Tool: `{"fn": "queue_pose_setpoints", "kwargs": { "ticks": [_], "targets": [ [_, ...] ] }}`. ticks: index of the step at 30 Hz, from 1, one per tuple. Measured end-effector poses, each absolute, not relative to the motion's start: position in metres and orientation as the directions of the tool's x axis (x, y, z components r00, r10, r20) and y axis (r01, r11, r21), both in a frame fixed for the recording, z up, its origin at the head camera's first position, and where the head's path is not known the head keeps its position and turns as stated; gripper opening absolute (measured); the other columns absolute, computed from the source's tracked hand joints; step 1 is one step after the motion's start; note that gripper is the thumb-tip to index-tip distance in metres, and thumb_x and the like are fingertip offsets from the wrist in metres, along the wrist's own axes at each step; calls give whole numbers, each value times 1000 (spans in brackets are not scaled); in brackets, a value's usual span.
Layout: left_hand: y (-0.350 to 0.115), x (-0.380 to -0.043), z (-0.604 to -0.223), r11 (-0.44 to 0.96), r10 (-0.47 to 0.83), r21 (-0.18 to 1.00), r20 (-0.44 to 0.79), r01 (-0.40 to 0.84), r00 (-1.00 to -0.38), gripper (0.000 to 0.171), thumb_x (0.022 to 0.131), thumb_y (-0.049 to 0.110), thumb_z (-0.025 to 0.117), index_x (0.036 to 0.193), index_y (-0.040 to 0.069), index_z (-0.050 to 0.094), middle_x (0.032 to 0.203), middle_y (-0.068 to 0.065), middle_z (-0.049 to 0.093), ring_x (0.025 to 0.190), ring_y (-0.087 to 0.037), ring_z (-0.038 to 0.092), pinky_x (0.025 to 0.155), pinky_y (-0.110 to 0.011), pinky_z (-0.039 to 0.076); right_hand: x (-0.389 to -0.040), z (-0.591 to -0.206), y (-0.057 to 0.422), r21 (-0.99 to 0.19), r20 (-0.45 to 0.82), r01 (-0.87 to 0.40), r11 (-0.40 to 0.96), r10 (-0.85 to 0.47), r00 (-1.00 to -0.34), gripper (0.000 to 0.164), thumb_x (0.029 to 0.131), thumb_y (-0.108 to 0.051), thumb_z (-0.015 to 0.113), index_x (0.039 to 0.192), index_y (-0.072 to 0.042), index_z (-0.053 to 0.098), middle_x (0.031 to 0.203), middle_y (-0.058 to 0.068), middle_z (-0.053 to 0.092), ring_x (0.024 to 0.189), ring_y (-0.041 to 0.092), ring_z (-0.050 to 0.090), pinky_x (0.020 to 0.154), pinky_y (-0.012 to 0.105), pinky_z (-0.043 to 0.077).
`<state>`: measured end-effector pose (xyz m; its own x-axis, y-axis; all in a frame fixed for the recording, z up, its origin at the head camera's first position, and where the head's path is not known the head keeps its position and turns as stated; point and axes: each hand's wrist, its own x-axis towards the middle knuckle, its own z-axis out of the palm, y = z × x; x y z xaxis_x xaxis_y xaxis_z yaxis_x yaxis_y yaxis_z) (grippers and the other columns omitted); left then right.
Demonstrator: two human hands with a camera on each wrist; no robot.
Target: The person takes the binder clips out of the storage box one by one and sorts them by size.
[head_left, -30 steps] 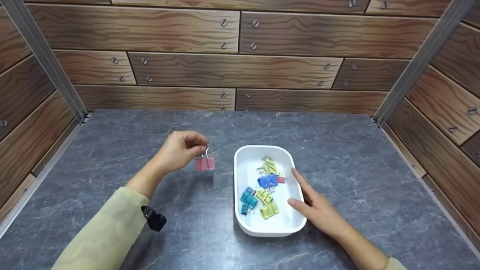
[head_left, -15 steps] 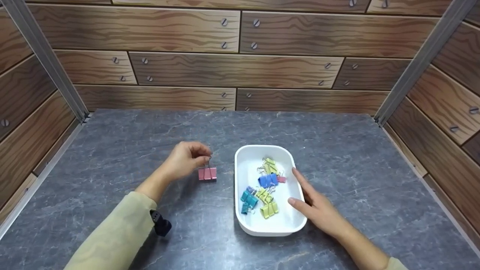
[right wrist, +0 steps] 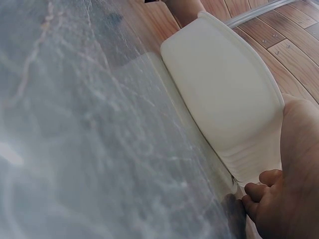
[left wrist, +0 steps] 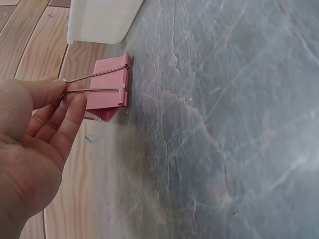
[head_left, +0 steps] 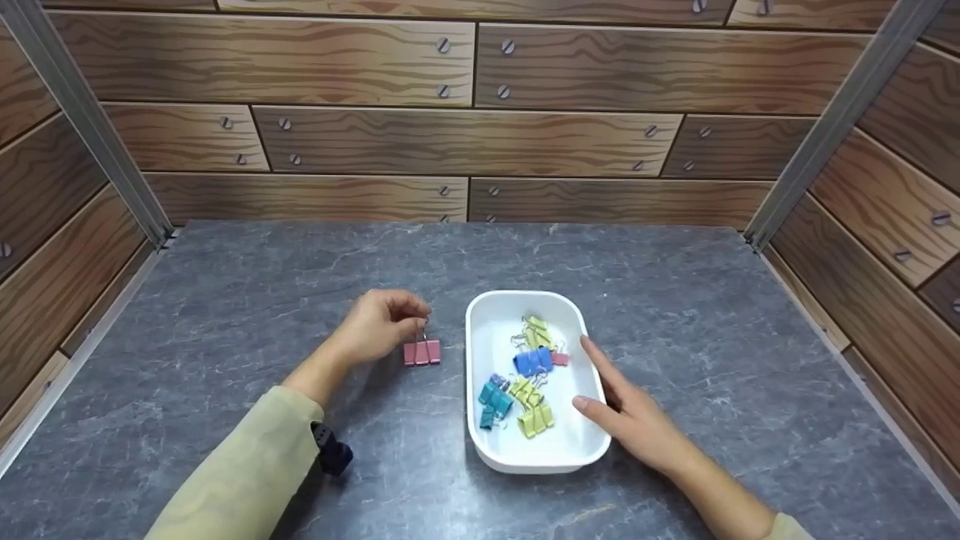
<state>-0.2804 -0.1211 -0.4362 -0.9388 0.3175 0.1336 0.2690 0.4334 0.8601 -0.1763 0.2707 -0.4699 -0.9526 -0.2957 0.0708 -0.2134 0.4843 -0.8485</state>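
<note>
Between thumb and fingertips, my left hand point(head_left: 381, 324) pinches the wire handles of a pink binder clip point(head_left: 422, 353). In the left wrist view the clip point(left wrist: 109, 82) has its spine toward the tabletop, touching or just above it. To its right stands a white plastic container point(head_left: 495, 300) with several binder clips inside: yellow-green point(head_left: 535, 421), blue point(head_left: 533, 361), teal point(head_left: 496, 400) and a small pink one point(head_left: 559, 359). My right hand point(head_left: 637, 420) holds the container's right side, thumb over the rim, other fingers curled against the outer wall in the right wrist view.
A grey marbled tabletop point(head_left: 300, 262) lies under everything. Wood-patterned panels point(head_left: 360, 139) close off the back and both sides, with metal posts point(head_left: 832, 124) at the rear corners. A black wrist device point(head_left: 331, 450) sits at my left sleeve.
My left hand has lowered the pink binder clip toward the tabletop and shifted slightly right, closer to the container. The right hand and the container have stayed put.
</note>
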Motion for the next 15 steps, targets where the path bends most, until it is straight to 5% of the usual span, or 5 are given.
{"fn": "queue_pose_setpoints", "kwargs": {
  "ticks": [15],
  "targets": [
    [-118, -282, -442, 420, 295, 875, 119, 241, -948, 17, 96, -3, 70, 112, -3, 77, 102, -7, 77, 88, -16, 67, 76, -27, 57, -176, -471, 271, -867, 74, -209, 453, -298, -952, 81, 104, -30, 70, 170, -32, 24, 164, 22, 41, 141, 35, 52, 102, 28, 50]
  ]
}}
